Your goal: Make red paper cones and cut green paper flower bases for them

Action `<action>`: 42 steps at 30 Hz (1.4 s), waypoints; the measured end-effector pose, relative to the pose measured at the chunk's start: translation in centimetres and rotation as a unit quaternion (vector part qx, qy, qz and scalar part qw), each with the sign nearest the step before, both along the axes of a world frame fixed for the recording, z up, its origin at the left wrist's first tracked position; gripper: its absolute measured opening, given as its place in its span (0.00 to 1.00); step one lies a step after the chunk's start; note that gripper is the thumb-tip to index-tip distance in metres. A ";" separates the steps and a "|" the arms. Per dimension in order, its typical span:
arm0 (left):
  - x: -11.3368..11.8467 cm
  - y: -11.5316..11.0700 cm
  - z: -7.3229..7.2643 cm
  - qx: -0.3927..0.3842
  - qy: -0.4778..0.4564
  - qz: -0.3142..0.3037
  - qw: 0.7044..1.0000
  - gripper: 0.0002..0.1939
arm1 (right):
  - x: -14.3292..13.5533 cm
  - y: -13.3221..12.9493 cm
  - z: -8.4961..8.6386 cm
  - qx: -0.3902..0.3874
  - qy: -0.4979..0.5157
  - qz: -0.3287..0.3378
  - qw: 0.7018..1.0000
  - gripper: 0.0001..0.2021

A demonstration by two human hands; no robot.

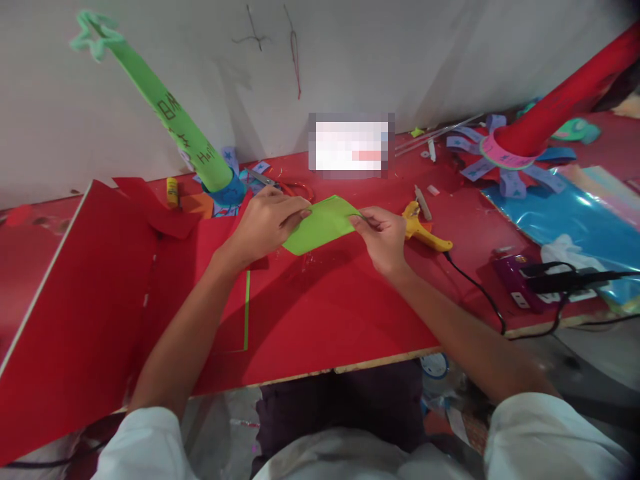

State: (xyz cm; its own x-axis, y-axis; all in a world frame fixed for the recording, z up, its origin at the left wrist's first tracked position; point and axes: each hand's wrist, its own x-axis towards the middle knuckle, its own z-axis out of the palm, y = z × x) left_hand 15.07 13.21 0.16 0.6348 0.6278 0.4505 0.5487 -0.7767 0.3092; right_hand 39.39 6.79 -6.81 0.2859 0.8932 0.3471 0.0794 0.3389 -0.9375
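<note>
A small sheet of lime green paper (323,228) is held up above the red table, stretched between both hands. My left hand (270,220) pinches its upper left corner between thumb and fingers. At the right end, my right hand (383,233) pinches the edge in the same way. Just right of that hand lies a yellow hot glue gun (425,230). Behind my left hand, scissors (295,190) with red-orange handles rest on the table, partly covered by the hand.
A green paper tube (175,117) with a star on top leans at left, near a glue stick (172,193). Upright red board (75,313) stands at far left. At right are a red tube (565,100), blue plastic sheet (575,220) and purple power strip (523,283) with cords.
</note>
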 end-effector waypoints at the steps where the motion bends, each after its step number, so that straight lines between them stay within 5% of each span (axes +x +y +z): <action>1: 0.0 0.0 0.0 0.001 -0.001 -0.001 1.000 0.13 | 0.0 -0.1 0.1 0.000 -0.005 -0.003 1.000 0.16; 14: -0.6 0.5 0.5 -0.010 -0.022 0.002 1.000 0.14 | 0.8 0.2 0.3 0.000 -0.081 0.011 0.997 0.31; 24: 0.6 -1.0 1.5 0.000 -0.027 0.009 1.000 0.14 | 0.0 1.6 -1.9 -0.039 0.077 0.068 0.994 0.29; 33: 1.0 -1.5 1.4 0.017 -0.020 0.019 0.999 0.14 | 0.4 1.4 -1.8 -0.017 0.026 0.057 0.998 0.25; 42: 0.7 -1.5 1.7 0.002 -0.021 0.022 1.000 0.15 | 0.8 1.2 -1.0 -0.033 -0.114 0.084 0.989 0.41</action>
State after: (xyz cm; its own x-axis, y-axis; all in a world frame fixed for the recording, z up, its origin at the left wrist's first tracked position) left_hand 15.81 11.71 1.83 0.5865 0.6528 0.4796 0.5693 -0.7533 0.3293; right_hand 40.23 8.00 -7.81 0.0521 0.9444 0.3245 0.2385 0.3038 -0.9224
